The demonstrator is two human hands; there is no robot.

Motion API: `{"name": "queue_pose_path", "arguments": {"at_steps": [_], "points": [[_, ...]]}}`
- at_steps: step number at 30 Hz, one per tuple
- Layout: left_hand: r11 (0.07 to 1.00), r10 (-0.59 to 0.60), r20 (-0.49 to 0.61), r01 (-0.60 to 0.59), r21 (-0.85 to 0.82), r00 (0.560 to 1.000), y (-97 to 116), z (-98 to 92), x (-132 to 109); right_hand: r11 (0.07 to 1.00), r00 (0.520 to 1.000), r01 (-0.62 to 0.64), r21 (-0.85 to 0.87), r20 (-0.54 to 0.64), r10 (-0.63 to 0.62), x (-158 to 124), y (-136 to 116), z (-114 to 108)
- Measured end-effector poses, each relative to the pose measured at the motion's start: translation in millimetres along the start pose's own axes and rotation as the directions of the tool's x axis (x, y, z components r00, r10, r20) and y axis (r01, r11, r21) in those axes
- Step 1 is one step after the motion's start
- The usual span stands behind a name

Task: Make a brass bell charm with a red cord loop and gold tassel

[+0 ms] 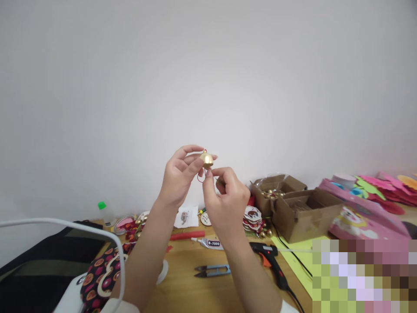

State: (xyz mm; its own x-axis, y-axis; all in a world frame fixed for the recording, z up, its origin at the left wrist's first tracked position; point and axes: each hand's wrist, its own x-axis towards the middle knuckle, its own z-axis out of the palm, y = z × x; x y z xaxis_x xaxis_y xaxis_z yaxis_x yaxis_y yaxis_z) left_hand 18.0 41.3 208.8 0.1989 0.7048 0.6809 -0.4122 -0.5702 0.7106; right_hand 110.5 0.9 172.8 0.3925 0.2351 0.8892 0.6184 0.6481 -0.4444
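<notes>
A small gold bell is raised against the wall, well above the table. Thumb and fingers of my left hand close on it from the left. A bit of red cord shows at its top, and a loop of thin red cord hangs beneath its mouth. Just below the bell, my right hand pinches with thumb and index finger at the red cord. The exact spot between those fingertips is hidden.
On the wooden table lie blue thread snips, a B-7000 glue tube, a red stick and a hot glue gun. Cardboard boxes stand at right. A white cable curves across the left.
</notes>
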Motion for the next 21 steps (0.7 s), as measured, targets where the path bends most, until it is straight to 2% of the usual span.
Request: {"name": "queue_pose_path", "arguments": {"at_steps": [15,21], "points": [[1.0,-0.015,-0.01,0.015,0.024,1.0,-1.8,0.7,0.4,1.0,1.0,0.022,-0.006,-0.023,-0.022,0.5,-0.5,-0.6],[1.0,-0.015,-0.016,0.015,0.019,1.0,-0.9,2.9,0.4,1.0,1.0,-0.007,-0.01,-0.028,0.007,-0.9,0.4,0.2]]}}
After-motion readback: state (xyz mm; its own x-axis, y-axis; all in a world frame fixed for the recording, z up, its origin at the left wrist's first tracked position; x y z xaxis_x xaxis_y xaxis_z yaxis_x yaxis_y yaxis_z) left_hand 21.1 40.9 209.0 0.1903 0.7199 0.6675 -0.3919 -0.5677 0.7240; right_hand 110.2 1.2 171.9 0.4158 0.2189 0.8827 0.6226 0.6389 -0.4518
